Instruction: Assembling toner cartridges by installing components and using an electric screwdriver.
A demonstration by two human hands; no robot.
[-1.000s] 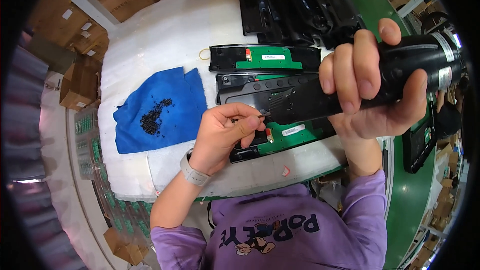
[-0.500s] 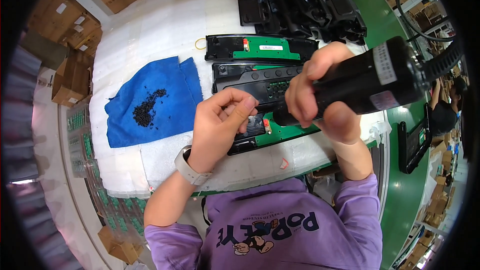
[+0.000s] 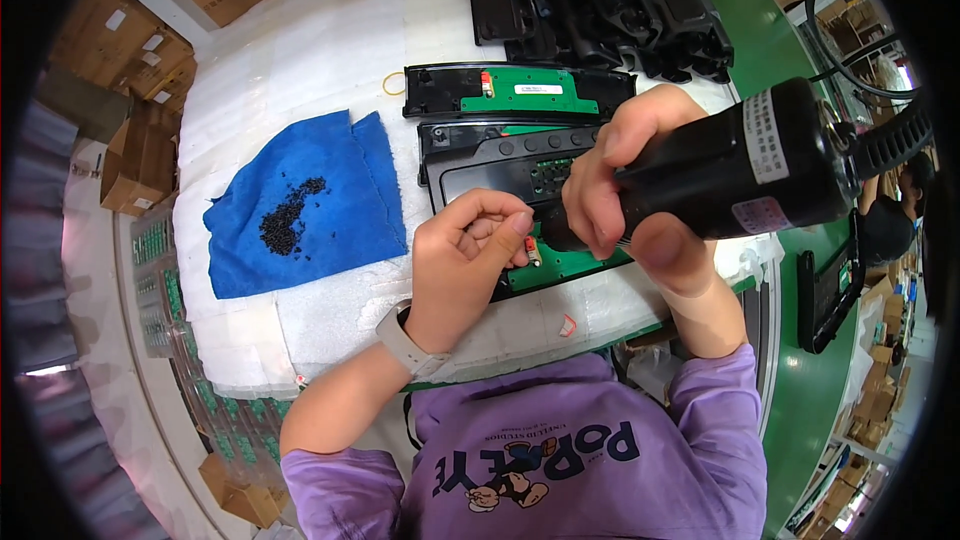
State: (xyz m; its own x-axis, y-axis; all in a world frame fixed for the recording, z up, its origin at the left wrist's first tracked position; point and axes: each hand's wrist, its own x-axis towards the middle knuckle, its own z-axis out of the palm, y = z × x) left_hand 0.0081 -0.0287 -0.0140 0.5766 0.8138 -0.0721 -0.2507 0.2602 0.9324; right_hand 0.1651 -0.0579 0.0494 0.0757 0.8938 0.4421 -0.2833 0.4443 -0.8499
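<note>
Since half a second ago the left hand [image 3: 465,250] has shifted right, nearer the front end of the black power tool [image 3: 720,165]; its thumb and forefinger are pressed together, though whether they pinch anything I cannot tell. The right hand [image 3: 605,180] grips the tool, tilted above a green circuit board [image 3: 575,264] on the white-covered surface [image 3: 340,340].

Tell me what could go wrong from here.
The black cylindrical tool in the right hand has its nose close to the pinched left hand; a slip could hurt it. The exposed green circuit board by that nose might get scratched. The small black pieces lie loose on the blue cloth and could scatter if it is tugged.
</note>
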